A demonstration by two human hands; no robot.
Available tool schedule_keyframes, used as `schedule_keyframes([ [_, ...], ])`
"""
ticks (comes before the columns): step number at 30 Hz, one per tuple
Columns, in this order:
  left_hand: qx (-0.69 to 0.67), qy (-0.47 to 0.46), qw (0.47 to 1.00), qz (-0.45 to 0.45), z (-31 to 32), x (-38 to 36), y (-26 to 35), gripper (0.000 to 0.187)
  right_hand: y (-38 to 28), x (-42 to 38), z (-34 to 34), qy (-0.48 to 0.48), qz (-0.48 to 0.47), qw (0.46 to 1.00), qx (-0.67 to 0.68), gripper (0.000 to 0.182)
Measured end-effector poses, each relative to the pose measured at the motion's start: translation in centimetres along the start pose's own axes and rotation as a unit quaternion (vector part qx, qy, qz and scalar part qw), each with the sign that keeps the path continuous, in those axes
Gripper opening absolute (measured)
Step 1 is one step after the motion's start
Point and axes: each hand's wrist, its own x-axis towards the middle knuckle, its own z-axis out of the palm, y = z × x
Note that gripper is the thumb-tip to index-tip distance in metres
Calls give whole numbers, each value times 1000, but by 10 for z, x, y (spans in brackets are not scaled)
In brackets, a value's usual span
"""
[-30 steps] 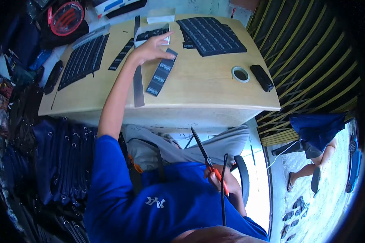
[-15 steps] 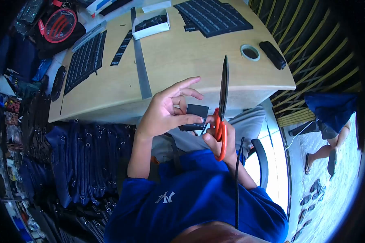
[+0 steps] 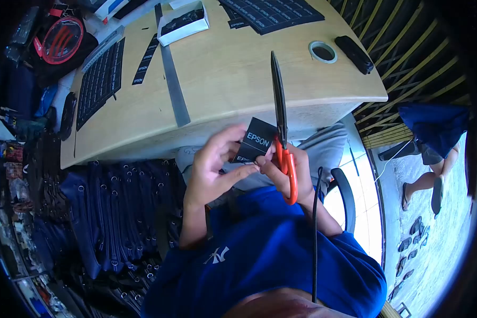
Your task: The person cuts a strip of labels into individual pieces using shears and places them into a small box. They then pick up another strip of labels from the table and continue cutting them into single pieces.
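Note:
Small black labels (image 3: 257, 139) with white EPSON lettering are held upright between my hands, below the table's front edge. My left hand (image 3: 215, 168) curls round their left side, fingers at the edge and thumb by the lower corner. The thumb and a finger of my right hand (image 3: 297, 168) pinch the lower right of the labels. That same hand also holds orange-handled scissors (image 3: 282, 114), blades closed and pointing up beside the labels. How far my left fingers reach behind the labels is hidden.
On the table (image 3: 238, 74) are a white box (image 3: 184, 33) of black pieces, EPSON sheets (image 3: 278, 13), a label strip (image 3: 146, 61), a metal ruler (image 3: 174, 90), a tape roll (image 3: 322, 52) and a black case (image 3: 353, 54). Navy straps (image 3: 116, 212) hang at left. A person's leg (image 3: 424, 188) shows at right.
The labels have turned so the EPSON print faces me. My right thumb has come onto them, and my left fingers have folded in. The scissors shifted slightly left; the view shifted too.

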Motion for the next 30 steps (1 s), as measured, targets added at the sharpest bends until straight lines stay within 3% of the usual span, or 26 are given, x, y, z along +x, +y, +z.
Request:
schedule_keyframes([
  [2,142,-107,984,4,-15,-6,3,53,-4,1,-1,-12,32,999,-14,15],
  [5,116,-92,986,-72,-14,-5,8,46,-7,1,-8,-59,32,997,-48,15],
  [7,102,-90,988,-66,-14,-5,5,48,-4,-1,-12,-73,44,996,-34,19],
  [9,77,-88,992,-49,-15,-5,1,51,-5,-5,-18,-131,-6,991,7,27],
  [10,132,-96,982,-98,-19,-6,6,55,0,-7,-23,-143,3,990,0,42],
  [11,129,-93,982,-98,-21,-7,9,55,3,-11,-29,-146,5,989,-2,42],
  [14,167,-111,975,-97,-25,-7,9,61,0,-23,-40,-167,28,980,-102,62],
  [16,50,-88,992,-75,-27,-10,0,67,-7,-33,-47,-184,59,971,-139,64],
  [18,61,-94,990,-87,-37,-12,0,68,-5,-44,-60,-216,101,949,-205,73],
  [21,80,-99,984,-128,-45,-11,9,70,11,-58,-76,-253,75,938,-225,77],
  [25,76,-114,981,-135,-49,-2,10,71,1,-58,-82,-314,126,912,-232,83],
  [30,102,-207,962,-143,-48,12,12,70,0,-54,-88,-345,163,903,-197,78],
])
